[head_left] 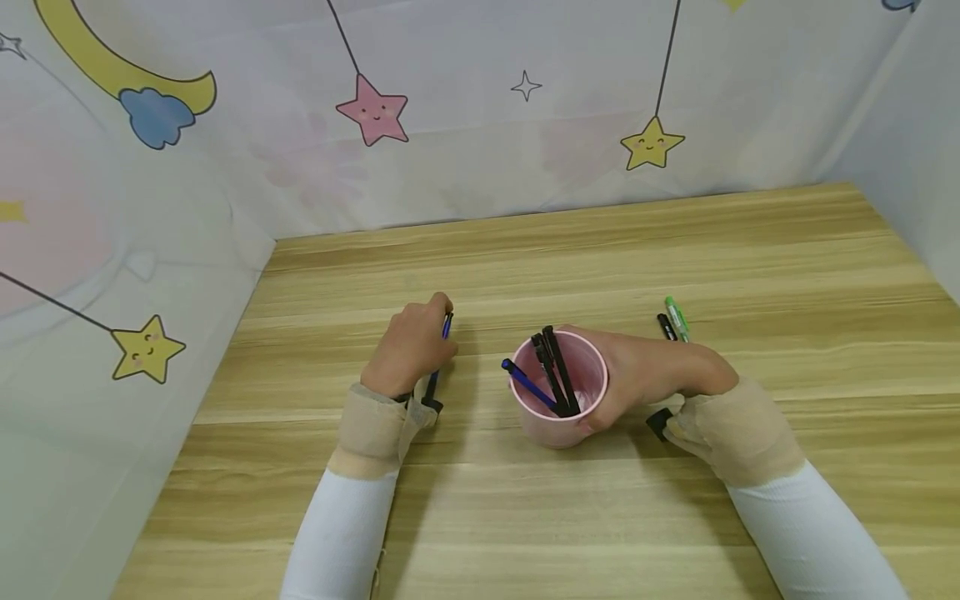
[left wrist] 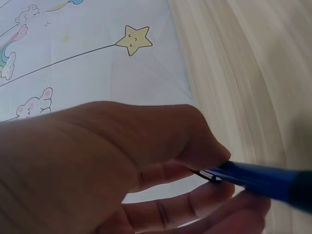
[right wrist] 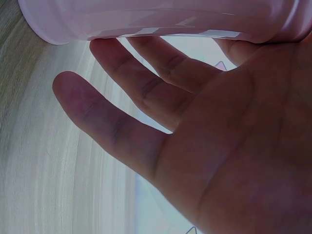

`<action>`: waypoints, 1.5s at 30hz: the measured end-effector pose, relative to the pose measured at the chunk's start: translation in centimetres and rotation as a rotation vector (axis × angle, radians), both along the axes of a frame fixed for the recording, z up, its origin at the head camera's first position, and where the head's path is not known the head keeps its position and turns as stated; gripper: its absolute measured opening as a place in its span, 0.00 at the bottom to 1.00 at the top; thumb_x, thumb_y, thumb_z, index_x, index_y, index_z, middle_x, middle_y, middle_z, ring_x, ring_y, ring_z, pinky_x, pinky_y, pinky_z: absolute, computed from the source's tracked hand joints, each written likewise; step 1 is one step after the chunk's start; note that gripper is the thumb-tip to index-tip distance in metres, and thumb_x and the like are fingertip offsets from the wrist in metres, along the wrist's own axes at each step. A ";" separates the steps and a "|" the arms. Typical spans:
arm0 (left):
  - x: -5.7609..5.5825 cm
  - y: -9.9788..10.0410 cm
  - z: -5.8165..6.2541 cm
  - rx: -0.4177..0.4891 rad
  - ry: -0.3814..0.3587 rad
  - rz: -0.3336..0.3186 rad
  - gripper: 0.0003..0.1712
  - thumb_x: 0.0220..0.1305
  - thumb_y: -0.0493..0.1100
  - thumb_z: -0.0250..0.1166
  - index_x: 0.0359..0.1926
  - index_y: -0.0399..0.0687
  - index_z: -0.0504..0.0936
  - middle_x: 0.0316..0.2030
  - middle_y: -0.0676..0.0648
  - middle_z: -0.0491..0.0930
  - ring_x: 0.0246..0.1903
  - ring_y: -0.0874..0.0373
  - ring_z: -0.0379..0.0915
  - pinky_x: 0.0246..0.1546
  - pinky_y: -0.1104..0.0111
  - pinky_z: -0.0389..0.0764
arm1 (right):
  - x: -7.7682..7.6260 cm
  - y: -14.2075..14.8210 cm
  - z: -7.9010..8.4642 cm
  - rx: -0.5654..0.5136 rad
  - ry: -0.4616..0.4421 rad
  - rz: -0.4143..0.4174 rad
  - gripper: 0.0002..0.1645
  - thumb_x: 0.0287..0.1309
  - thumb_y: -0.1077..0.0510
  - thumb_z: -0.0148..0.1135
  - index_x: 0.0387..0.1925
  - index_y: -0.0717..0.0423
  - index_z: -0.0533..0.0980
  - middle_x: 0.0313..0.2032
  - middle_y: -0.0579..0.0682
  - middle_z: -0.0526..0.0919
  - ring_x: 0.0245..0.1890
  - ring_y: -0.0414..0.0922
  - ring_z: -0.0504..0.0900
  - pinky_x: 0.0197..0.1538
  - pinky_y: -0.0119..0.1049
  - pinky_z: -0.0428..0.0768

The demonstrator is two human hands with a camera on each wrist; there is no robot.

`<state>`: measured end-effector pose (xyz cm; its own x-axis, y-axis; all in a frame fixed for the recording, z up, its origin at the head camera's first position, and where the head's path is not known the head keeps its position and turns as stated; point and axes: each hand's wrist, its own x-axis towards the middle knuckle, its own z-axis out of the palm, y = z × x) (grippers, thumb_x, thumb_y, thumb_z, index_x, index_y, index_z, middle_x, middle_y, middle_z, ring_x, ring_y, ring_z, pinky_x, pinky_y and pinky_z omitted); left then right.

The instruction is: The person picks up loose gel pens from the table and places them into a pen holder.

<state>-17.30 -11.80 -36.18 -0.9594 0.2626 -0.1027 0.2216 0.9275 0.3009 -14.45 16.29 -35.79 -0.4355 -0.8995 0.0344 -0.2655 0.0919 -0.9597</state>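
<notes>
My left hand pinches a blue pen between thumb and fingertips, left of the cup. The pen slants downward, and the fingers cover part of it. On the other side, my right hand holds a pink pen cup from its right, thumb at the front and fingers around the back. In the right wrist view some fingertips touch the cup's wall, while one finger stands away from it. Inside the cup lean a blue pen and black pens.
Behind the right wrist, a green pen and a black pen lie side by side on the wooden table, partly hidden by the arm. A printed cloth hangs along the table's back and sides.
</notes>
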 end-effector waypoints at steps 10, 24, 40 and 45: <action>0.2 0.3 0.6 0.032 0.050 -0.009 0.26 0.49 0.36 0.58 0.53 0.40 0.69 0.17 0.46 0.69 0.13 0.56 0.61 0.13 0.67 0.65 | -0.2 0.1 -0.5 0.012 0.012 -0.008 0.51 0.32 0.60 0.77 0.61 0.54 0.61 0.54 0.47 0.73 0.54 0.51 0.69 0.58 0.51 0.68; 0.5 0.3 0.9 0.094 0.119 -0.040 0.24 0.48 0.35 0.55 0.51 0.40 0.68 0.16 0.48 0.63 0.12 0.58 0.55 0.13 0.67 0.62 | 0.2 -0.1 0.5 0.006 0.011 -0.004 0.49 0.33 0.59 0.76 0.60 0.55 0.62 0.53 0.48 0.73 0.54 0.51 0.69 0.58 0.52 0.67; 0.5 0.3 1.2 0.158 0.204 -0.066 0.25 0.47 0.34 0.54 0.50 0.41 0.67 0.15 0.48 0.62 0.11 0.59 0.52 0.12 0.68 0.58 | -0.2 0.0 -0.2 0.010 0.035 0.000 0.50 0.32 0.58 0.77 0.60 0.54 0.62 0.53 0.47 0.73 0.53 0.51 0.69 0.58 0.51 0.68; 0.6 0.5 1.4 0.172 0.226 -0.070 0.26 0.48 0.34 0.54 0.53 0.41 0.67 0.14 0.48 0.63 0.11 0.58 0.53 0.13 0.67 0.58 | -0.1 0.0 0.1 0.006 0.025 0.002 0.50 0.33 0.58 0.77 0.60 0.54 0.62 0.54 0.48 0.73 0.54 0.51 0.69 0.58 0.51 0.68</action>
